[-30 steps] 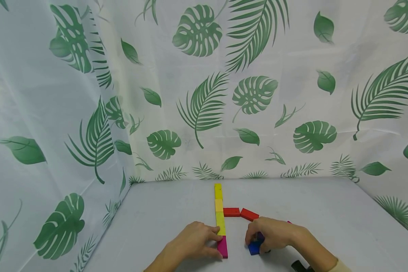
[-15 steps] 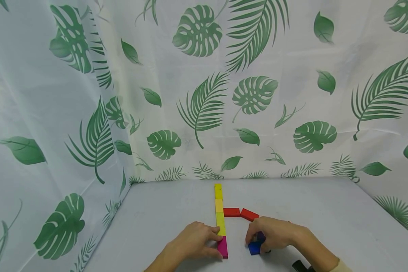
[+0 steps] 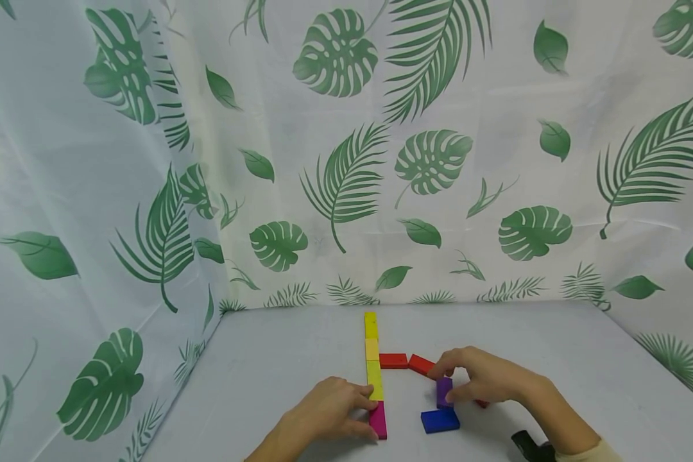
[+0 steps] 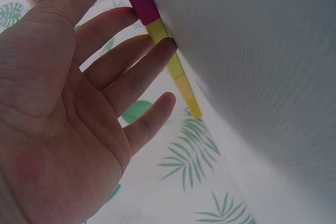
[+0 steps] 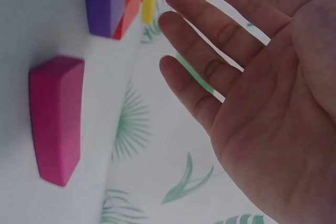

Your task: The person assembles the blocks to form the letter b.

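Observation:
In the head view, my left hand rests along a column of flat blocks. Its fingertips touch the joint between a yellow block and a magenta block; the thumb lies by the magenta one's lower end. My right hand arches over a purple block, thumb at its right side, index fingertip at the end of a tilted red block. A blue block lies just below the purple one. The right wrist view shows straight, spread fingers; thumb and index tip are out of that view.
Two more yellow blocks continue the column, and another red block meets its right side. A loose magenta block lies near the right hand. A black object is by the right wrist. Leaf-print curtains border the white table.
My right hand has let go of the blue block and moved up and right to the purple block, uncovering the blue one. My left hand has stayed in place.

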`<state>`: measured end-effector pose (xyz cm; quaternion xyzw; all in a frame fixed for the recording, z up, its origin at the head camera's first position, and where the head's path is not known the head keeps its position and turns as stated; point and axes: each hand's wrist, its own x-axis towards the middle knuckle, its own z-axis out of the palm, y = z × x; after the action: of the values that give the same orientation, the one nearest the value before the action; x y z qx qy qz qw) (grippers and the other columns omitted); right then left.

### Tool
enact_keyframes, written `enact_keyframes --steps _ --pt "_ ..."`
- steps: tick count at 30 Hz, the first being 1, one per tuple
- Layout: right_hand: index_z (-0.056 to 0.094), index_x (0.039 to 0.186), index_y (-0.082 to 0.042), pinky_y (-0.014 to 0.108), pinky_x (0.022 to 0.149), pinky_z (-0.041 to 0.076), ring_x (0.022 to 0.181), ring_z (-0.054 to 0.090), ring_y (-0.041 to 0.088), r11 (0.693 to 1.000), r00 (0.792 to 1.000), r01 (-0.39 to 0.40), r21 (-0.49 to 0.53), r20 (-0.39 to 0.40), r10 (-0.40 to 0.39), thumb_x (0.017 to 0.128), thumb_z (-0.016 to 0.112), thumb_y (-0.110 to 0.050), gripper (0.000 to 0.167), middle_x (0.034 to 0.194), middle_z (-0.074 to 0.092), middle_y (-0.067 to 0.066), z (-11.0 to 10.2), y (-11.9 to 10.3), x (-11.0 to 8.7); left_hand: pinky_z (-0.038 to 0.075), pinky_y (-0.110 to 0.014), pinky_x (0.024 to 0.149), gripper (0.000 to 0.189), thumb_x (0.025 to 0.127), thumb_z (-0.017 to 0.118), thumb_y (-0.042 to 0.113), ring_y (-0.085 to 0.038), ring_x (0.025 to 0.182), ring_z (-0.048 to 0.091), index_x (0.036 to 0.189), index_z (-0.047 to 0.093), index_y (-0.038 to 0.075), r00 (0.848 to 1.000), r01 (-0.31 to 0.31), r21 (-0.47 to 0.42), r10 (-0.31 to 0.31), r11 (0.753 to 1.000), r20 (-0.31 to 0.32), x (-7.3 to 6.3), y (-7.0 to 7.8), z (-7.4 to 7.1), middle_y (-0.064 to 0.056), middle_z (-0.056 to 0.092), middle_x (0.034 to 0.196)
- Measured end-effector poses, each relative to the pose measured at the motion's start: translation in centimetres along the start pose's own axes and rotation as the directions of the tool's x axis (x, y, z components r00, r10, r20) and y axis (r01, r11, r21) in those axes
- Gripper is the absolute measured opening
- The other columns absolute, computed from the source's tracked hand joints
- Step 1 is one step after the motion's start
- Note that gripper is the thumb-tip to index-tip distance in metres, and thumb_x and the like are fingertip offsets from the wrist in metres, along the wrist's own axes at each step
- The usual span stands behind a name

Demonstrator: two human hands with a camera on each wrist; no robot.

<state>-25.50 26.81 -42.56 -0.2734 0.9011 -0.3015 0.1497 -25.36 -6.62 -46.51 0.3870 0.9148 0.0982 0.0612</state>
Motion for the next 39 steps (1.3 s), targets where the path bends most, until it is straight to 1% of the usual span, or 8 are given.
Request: enact_keyframes --steps 4,7,17,26,29,33,39 --pt "0.075 0.125 -0.02 0.061 0.09 0.054 0.111 0.063 0.03 1.0 1.0 0.003 0.002 -0.025 -0.003 0.09 0.081 -0.022 0.035 0.117 0.073 0.0 -0.6 0.7 -0.3 0.055 -0.033 0.1 0.054 0.081 0.081 0.062 -0.002 0.12 0.067 0.129 0.072 0.04 1.0 0.007 -0.005 -0.007 1.0 0.006 0.1 0.0 0.1 0.014 0.069 0.135" --pt "0.074 0.126 -0.02 0.059 0.088 0.054 0.111 0.063 0.03 1.0 0.999 0.006 -0.004 -0.038 -0.006 0.09 0.081 -0.023 0.037 0.119 0.073 0.001 -1.0 1.2 -0.5 0.055 -0.033 0.1 0.054 0.081 0.082 0.061 -0.002 0.12 0.067 0.129 0.072 0.04 1.0 0.008 -0.008 -0.008 1.0 0.006 0.1 -0.1 0.1 0.014 0.069 0.135" --pt "0.072 0.128 -0.014 0.064 0.09 0.055 0.113 0.062 0.033 0.999 0.997 -0.035 0.018 -0.071 0.036 0.089 0.081 -0.019 0.041 0.121 0.072 0.008 -1.9 2.5 -1.2 0.055 -0.034 0.1 0.054 0.081 0.081 0.062 -0.002 0.119 0.067 0.13 0.072 0.04 1.0 0.017 -0.008 -0.017 1.0 0.016 0.1 -0.1 0.2 0.014 0.069 0.135" --pt "0.071 0.129 -0.01 0.064 0.09 0.055 0.113 0.063 0.037 0.998 0.995 -0.056 0.02 -0.084 0.058 0.087 0.082 -0.017 0.044 0.123 0.072 0.011 -2.4 3.2 -1.6 0.055 -0.033 0.1 0.054 0.081 0.081 0.062 -0.002 0.119 0.067 0.129 0.073 0.038 1.0 -0.01 -0.009 0.01 1.0 0.001 0.1 -0.2 0.2 0.013 0.07 0.135" --pt "0.07 0.13 -0.011 0.064 0.091 0.055 0.113 0.063 0.036 0.998 0.995 -0.056 0.015 -0.08 0.057 0.088 0.082 -0.018 0.044 0.124 0.071 0.012 -2.4 3.6 -1.7 0.055 -0.032 0.1 0.053 0.081 0.081 0.062 -0.002 0.118 0.067 0.129 0.073 0.038 1.0 -0.014 -0.007 0.014 1.0 0.003 0.1 -0.2 0.1 0.013 0.07 0.135" --pt "0.07 0.131 -0.011 0.065 0.092 0.053 0.112 0.062 0.034 0.998 0.997 -0.059 0.006 -0.056 0.059 0.089 0.081 -0.019 0.044 0.124 0.071 0.01 -2.4 4.2 -1.8 0.055 -0.031 0.099 0.054 0.081 0.081 0.062 -0.001 0.117 0.067 0.129 0.073 0.038 1.0 -0.015 -0.004 0.015 1.0 0.005 0.1 -0.2 0.1 0.013 0.07 0.135" --pt "0.068 0.133 -0.011 0.069 0.095 0.05 0.116 0.059 0.037 0.997 0.997 -0.067 0.022 -0.046 0.068 0.09 0.079 -0.02 0.046 0.129 0.068 0.013 -2.4 4.7 -2.1 0.055 -0.03 0.097 0.054 0.081 0.081 0.062 -0.001 0.115 0.067 0.129 0.073 0.039 1.0 -0.009 -0.003 0.009 1.0 0.007 0.1 -0.2 0.1 0.014 0.07 0.135"
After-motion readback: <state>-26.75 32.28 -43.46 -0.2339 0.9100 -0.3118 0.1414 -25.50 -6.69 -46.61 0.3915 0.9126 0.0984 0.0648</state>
